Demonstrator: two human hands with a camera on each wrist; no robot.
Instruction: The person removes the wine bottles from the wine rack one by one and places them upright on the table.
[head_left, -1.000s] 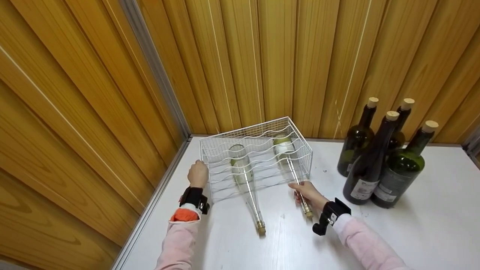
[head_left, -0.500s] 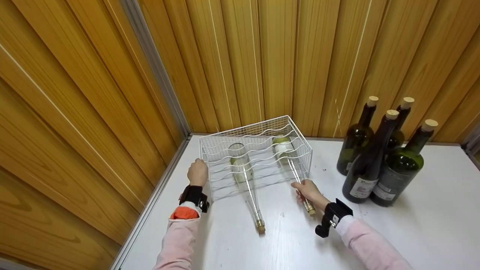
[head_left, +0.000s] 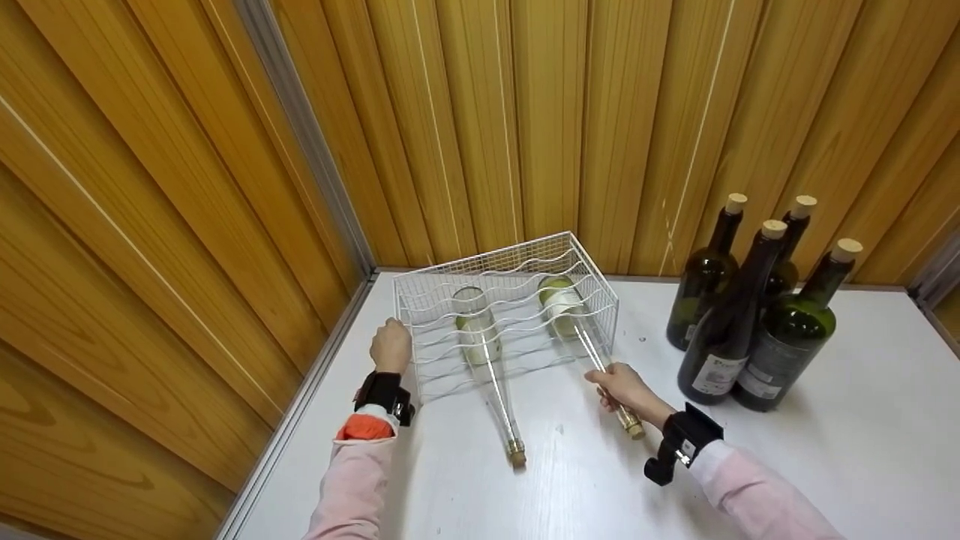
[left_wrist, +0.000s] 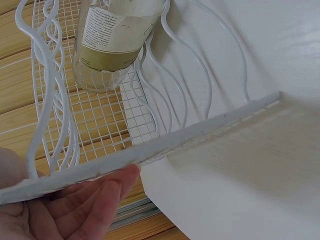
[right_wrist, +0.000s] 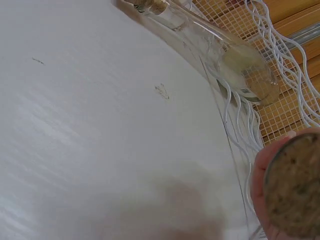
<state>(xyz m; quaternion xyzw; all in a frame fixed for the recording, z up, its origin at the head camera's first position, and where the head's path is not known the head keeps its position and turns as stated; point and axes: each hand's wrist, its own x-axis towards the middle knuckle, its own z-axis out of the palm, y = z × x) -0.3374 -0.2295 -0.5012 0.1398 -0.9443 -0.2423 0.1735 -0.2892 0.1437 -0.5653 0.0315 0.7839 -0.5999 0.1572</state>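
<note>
In the head view, my right hand (head_left: pixel 626 388) grips the neck of a clear wine bottle (head_left: pixel 564 309). Its labelled body lies inside a white wire rack (head_left: pixel 517 259), and its cork end points at me. The cork (right_wrist: pixel 295 187) fills the corner of the right wrist view. At the rack's left side, my left hand (head_left: pixel 391 346) holds the frame bar, fingers (left_wrist: pixel 107 200) curled beneath it. Between the hands a second clear bottle (head_left: pixel 480 337) lies in the rack, its corked neck sticking out over the white table.
Several dark green corked bottles (head_left: pixel 724 367) stand upright in a cluster on the table (head_left: pixel 862 450) to the right. Wood-patterned panels (head_left: pixel 622 135) rise behind the rack and on the left. A metal rail (head_left: pixel 330 349) runs along the left table edge.
My right hand has shifted right with the bottle's neck, which now slants more. The bottle's base has come slightly forward in the rack. My left hand stays on the rack's side.
</note>
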